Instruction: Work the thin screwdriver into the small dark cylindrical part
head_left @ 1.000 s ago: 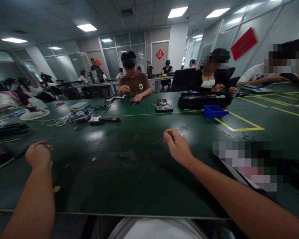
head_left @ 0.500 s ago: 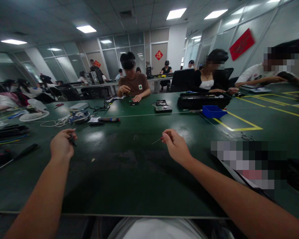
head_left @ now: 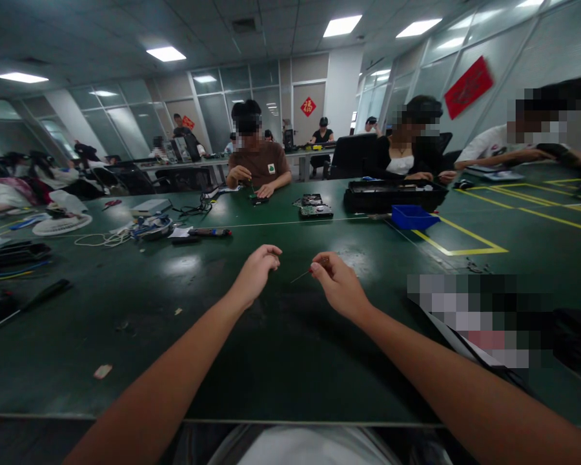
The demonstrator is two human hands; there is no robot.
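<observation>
Over the middle of the green table (head_left: 281,361), my right hand (head_left: 341,281) is closed on a small screwdriver (head_left: 300,277). Its thin metal shaft points left and down, a bit of red handle shows, and the fingers hide the rest. Just to the left of the screwdriver tip, my left hand (head_left: 256,271) is raised with its fingers loosely curved and apart. Nothing shows in it. Small dark pieces (head_left: 126,328), too faint to name, lie on the table to the left of that forearm.
Farther back lie an open hard drive (head_left: 316,211), a blue bin (head_left: 414,217), a black tray (head_left: 392,197) and bundled cables (head_left: 150,228). A long screwdriver (head_left: 48,295) is at left. A person in a brown shirt (head_left: 259,165) works across the table.
My left hand has swung right, from the left side to beside the right hand. The dark thing in it is gone from its fingers, and small dark pieces show on the table there.
</observation>
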